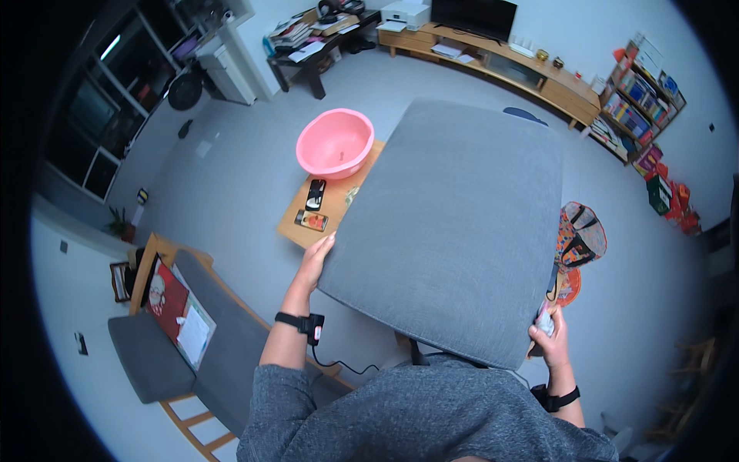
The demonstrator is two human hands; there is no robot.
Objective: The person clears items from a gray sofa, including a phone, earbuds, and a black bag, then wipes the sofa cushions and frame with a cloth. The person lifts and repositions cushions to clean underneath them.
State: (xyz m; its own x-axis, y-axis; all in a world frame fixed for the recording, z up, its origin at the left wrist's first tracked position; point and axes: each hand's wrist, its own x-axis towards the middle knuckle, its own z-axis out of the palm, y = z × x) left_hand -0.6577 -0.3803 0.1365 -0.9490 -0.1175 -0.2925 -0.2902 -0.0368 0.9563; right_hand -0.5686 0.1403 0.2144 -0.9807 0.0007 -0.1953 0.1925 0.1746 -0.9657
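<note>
A large grey fabric sofa cushion [450,231] is held up in front of my body, hiding much of what lies beneath it. My left hand [314,263] grips its left edge, the thumb along the side and the other fingers hidden. At the near right corner, my right hand [552,339] holds the opposite edge. A small whitish and pink item [544,319] shows by the right fingers; whether it is in the hand, I cannot tell. Past the cushion's left side stands a wooden table [297,228], partly covered, bearing a pink plastic basin [336,144] and two phones [315,195].
On the left is a wood-framed sofa [231,323] with a red bag [167,294] and papers on it. A patterned tote bag [580,234] stands to the right. A TV cabinet [508,66], a dark desk [314,60] and a bookshelf [641,101] line the far walls.
</note>
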